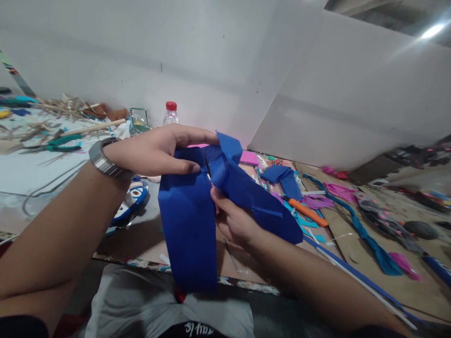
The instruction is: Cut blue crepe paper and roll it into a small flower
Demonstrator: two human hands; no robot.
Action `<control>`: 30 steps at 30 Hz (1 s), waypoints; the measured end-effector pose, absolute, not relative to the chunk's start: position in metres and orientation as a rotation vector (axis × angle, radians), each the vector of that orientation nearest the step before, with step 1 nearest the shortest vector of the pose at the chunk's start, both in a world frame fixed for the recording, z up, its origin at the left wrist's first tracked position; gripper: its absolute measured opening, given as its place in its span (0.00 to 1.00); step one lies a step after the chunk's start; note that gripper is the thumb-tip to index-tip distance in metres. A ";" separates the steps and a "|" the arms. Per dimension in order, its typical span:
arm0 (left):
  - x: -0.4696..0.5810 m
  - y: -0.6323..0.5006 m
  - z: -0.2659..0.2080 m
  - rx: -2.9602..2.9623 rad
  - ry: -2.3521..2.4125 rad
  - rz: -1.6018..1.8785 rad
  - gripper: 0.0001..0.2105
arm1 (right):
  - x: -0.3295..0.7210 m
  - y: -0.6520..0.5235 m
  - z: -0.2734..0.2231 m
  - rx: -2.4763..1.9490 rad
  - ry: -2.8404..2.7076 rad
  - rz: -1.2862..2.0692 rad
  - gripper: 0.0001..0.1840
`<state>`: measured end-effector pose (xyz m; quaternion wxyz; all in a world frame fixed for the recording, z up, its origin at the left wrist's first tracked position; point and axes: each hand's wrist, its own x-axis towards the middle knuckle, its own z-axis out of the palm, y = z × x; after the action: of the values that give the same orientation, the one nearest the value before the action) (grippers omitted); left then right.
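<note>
A wide, folded strip of blue material (190, 225), paper or thin cloth, is held up over the table's front edge. One long flap hangs straight down, and another slants off to the right above my right forearm. My left hand (155, 150), with a watch on its wrist, grips the strip from above, thumb in front and fingers behind. From below, my right hand (234, 220) pinches the strip near its middle, beside a narrow dark gap between the folds. A small whitish bit shows at that gap; I cannot make out what it is.
At right lie an orange utility knife (308, 212), a folded blue piece (283, 179) and a twisted teal strip (359, 227). Green-handled pliers (63, 143) and wood scraps lie left. A red-capped bottle (171, 112) stands behind my left hand, near the white wall (197, 56).
</note>
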<state>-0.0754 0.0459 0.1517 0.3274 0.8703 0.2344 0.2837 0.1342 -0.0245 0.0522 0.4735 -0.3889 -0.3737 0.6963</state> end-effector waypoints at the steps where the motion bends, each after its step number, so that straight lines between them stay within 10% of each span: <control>1: -0.077 0.047 0.150 2.287 0.643 0.752 0.26 | 0.135 -0.025 0.051 -0.961 -0.907 1.699 0.30; 30: -0.077 0.047 0.153 2.300 0.574 0.789 0.30 | 0.137 -0.025 0.045 -0.975 -0.933 1.634 0.30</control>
<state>-0.0766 0.0468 0.1531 0.3160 0.8734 0.2180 0.2995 0.1370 -0.0249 0.0449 0.4892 -0.4014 -0.3838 0.6726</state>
